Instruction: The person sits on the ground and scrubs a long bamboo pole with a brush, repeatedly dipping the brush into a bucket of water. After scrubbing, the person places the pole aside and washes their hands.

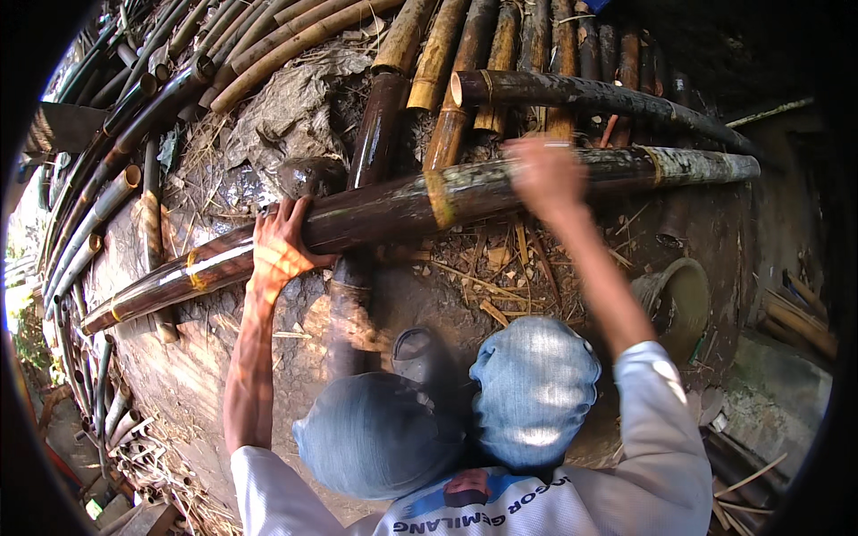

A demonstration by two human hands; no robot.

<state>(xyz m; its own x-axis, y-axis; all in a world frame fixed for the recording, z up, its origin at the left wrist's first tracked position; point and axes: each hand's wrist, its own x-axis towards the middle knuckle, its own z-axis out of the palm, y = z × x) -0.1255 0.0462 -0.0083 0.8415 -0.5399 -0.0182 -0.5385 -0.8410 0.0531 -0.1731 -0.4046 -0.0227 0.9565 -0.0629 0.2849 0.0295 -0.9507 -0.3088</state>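
Observation:
A long, dark, wet-looking bamboo pole (pixel 375 214) with yellowish rings at its joints lies across in front of me, its left end nearer than its right. My left hand (pixel 281 241) grips it left of the middle, fingers over the top and thumb along the near side. On the pole's right half is my right hand (pixel 547 174), smeared by motion. Its fingers are too blurred to tell whether they hold anything. Under the pole, roughly crosswise, runs another dark bamboo piece (pixel 368 134).
Beyond the pole lies a shorter dark bamboo pole (pixel 581 92), on a row of brown bamboo lengths (pixel 442 54). More bamboo poles (pixel 98 210) are stacked at the left. A crumpled grey sheet (pixel 286 112) lies far left of centre. At right stands a bucket-like container (pixel 684 299).

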